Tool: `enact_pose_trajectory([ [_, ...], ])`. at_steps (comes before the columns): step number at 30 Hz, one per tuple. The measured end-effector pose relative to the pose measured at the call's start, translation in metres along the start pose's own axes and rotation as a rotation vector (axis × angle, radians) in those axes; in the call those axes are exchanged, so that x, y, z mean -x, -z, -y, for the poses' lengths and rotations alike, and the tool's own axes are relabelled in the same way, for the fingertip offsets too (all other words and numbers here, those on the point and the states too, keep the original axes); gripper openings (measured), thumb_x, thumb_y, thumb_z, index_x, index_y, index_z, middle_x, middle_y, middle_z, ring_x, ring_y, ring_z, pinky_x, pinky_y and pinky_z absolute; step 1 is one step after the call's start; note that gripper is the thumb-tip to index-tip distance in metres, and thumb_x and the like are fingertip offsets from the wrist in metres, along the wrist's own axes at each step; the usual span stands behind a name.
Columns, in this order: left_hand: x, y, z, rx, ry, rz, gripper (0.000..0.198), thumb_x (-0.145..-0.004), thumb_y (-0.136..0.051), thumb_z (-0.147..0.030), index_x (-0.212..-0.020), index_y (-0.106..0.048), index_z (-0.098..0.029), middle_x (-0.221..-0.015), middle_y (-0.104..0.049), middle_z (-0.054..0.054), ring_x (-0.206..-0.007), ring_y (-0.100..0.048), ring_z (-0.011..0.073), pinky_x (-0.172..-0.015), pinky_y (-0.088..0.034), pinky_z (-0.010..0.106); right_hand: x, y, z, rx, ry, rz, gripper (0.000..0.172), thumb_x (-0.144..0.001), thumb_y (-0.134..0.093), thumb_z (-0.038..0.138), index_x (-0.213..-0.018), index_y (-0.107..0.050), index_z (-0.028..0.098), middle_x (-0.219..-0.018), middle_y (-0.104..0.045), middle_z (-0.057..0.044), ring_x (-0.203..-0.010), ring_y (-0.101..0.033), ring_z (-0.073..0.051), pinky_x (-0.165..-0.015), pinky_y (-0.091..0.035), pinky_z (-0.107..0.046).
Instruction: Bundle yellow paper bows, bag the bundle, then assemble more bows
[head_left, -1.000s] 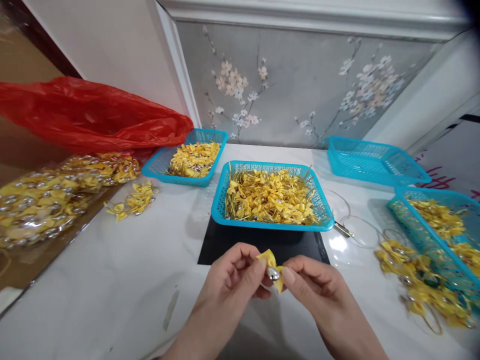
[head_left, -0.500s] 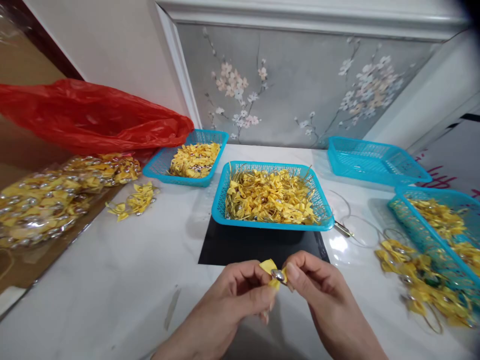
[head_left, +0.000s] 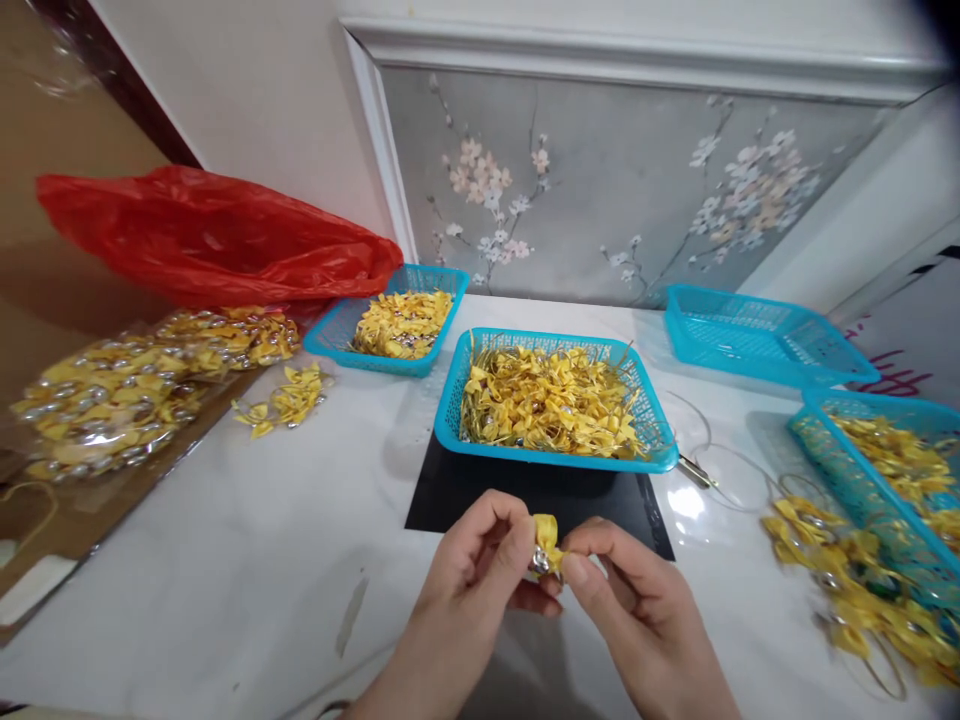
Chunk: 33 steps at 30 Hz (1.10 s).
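Between my two hands is a small yellow ribbon bow (head_left: 548,540) with a shiny silver bead on it. My left hand (head_left: 487,560) is closed, pinching the bow by its left side between thumb and fingers. The thumb and forefinger of my right hand (head_left: 622,585) pinch its right edge. Just beyond my hands stands a blue basket (head_left: 555,458) heaped with yellow ribbon bows (head_left: 551,400), many with thin stems sticking out. Part of the basket overhangs a black mat (head_left: 457,495) on the white table.
A second blue basket (head_left: 315,340) of bows stands back left, near a red plastic bag (head_left: 225,240). Bagged bows (head_left: 105,400) lie left. At right are another blue basket (head_left: 772,335), a filled basket (head_left: 825,400), strung bows (head_left: 832,570) and a small metal tool (head_left: 697,472).
The bow has been turned between my fingers, so its loop now points up and the bead sits lower. The whole view has shifted slightly left.
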<state>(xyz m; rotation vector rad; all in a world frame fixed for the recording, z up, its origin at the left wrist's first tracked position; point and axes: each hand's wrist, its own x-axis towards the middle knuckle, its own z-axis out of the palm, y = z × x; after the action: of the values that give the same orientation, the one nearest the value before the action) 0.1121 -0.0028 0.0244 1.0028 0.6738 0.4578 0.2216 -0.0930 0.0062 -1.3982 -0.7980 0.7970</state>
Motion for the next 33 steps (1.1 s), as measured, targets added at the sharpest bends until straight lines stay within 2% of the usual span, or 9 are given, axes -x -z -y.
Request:
enact_pose_trajectory([
  [3,0.0,0.0,-0.003,-0.059,-0.019,0.009,0.022,-0.088,-0.058,-0.037,-0.076,-0.056,-0.019,-0.071,-0.055,-0.003,-0.067,-0.057,0.0119,-0.061,-0.053,0.023,0.001,-0.002,-0.002,-0.007,0.0,0.008,0.023,-0.088,-0.056,0.041,-0.083,-0.061,0.019,-0.074,-0.06,-0.003,-0.068,-0.057,-0.016,-0.061,-0.05,-0.026],
  [8,0.002,-0.002,-0.009,-0.21,-0.044,0.018,0.021,-0.089,-0.057,-0.036,-0.078,-0.059,-0.019,-0.076,-0.056,-0.002,-0.072,-0.058,0.013,-0.069,-0.056,0.026,-0.002,-0.004,0.004,-0.01,0.006,-0.024,0.022,-0.089,-0.057,0.039,-0.098,-0.062,0.02,-0.08,-0.062,-0.003,-0.073,-0.058,-0.016,-0.063,-0.051,-0.025],
  [15,0.0,-0.003,-0.009,-0.205,-0.084,0.021,0.024,-0.087,-0.057,-0.039,-0.075,-0.058,-0.019,-0.068,-0.055,-0.003,-0.064,-0.058,0.0124,-0.063,-0.053,0.024,-0.004,-0.009,0.011,-0.131,-0.097,-0.016,0.025,-0.085,-0.061,0.043,-0.078,-0.058,0.02,-0.068,-0.056,0.002,-0.061,-0.054,-0.012,-0.056,-0.047,-0.021],
  [18,-0.001,-0.003,-0.008,-0.318,-0.099,-0.004,0.026,-0.088,-0.055,-0.038,-0.07,-0.056,-0.019,-0.064,-0.052,-0.003,-0.062,-0.056,0.0125,-0.061,-0.051,0.023,-0.004,-0.011,0.009,-0.131,-0.092,-0.005,0.027,-0.087,-0.059,0.045,-0.078,-0.058,0.019,-0.066,-0.055,0.001,-0.059,-0.052,-0.012,-0.055,-0.046,-0.023],
  [23,0.0,-0.002,-0.005,-0.507,-0.193,-0.015,0.024,-0.091,-0.051,-0.034,-0.074,-0.061,-0.019,-0.07,-0.055,-0.001,-0.066,-0.055,0.0142,-0.061,-0.047,0.023,-0.003,-0.013,0.006,-0.106,-0.128,-0.038,0.029,-0.087,-0.058,0.046,-0.076,-0.056,0.02,-0.064,-0.052,0.003,-0.054,-0.046,-0.011,-0.049,-0.04,-0.021],
  [26,0.0,-0.003,-0.002,-0.393,-0.144,0.005,0.024,-0.09,-0.052,-0.035,-0.075,-0.062,-0.019,-0.071,-0.055,0.0,-0.068,-0.053,0.0145,-0.065,-0.047,0.024,-0.003,-0.012,0.003,-0.119,-0.124,-0.088,0.03,-0.089,-0.055,0.047,-0.077,-0.056,0.02,-0.064,-0.051,0.002,-0.057,-0.047,-0.011,-0.052,-0.042,-0.021],
  [31,-0.001,-0.012,0.005,0.098,0.037,0.016,0.025,-0.087,-0.06,-0.033,-0.067,-0.058,-0.018,-0.072,-0.056,-0.001,-0.072,-0.052,0.0124,-0.075,-0.05,0.026,-0.007,-0.008,-0.007,0.003,-0.019,-0.195,0.028,-0.089,-0.055,0.045,-0.079,-0.059,0.019,-0.068,-0.054,0.0,-0.06,-0.05,-0.013,-0.053,-0.045,-0.021],
  [33,-0.001,-0.015,0.006,0.207,0.08,0.016,0.027,-0.085,-0.063,-0.03,-0.062,-0.056,-0.017,-0.07,-0.058,-0.001,-0.072,-0.053,0.0115,-0.074,-0.05,0.025,-0.008,-0.008,-0.011,0.006,0.018,-0.229,0.027,-0.09,-0.055,0.044,-0.081,-0.06,0.019,-0.069,-0.056,-0.001,-0.06,-0.051,-0.013,-0.053,-0.046,-0.021],
])
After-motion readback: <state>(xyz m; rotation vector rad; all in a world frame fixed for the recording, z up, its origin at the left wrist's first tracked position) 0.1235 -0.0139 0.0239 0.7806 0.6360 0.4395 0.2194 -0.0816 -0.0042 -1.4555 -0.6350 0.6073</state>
